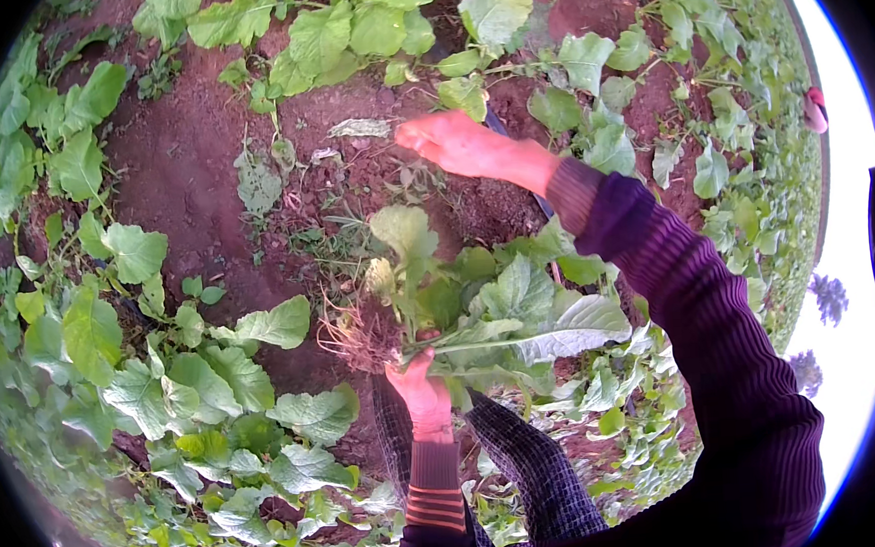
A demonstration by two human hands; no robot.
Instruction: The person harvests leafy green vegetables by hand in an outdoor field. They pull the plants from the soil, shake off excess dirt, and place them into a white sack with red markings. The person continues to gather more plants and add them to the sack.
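Observation:
My left hand [424, 395] grips a bunch of uprooted leafy green plants [515, 306] at the base of their stems. A tangle of thin roots with soil on it [362, 337] sticks out to the left of the fist. Broad leaves spread from the bunch to the right, and one shows its pale underside. Farther up, my right hand [467, 145] reaches over the soil, apart from the bunch. Its fingers are curled together and somewhat blurred, with nothing visible in them. Close to its fingertips lies a pale withered leaf [361, 128] on the ground.
Reddish-brown soil [183, 176] runs between rows of broad-leaved plants [212, 392]. A dark narrow strip [497, 122] passes beneath my right wrist. Small weeds [330, 239] grow in front of the bunch. My legs in checked trousers [532, 463] are below. A red-and-pink object [816, 109] stands at the field's edge.

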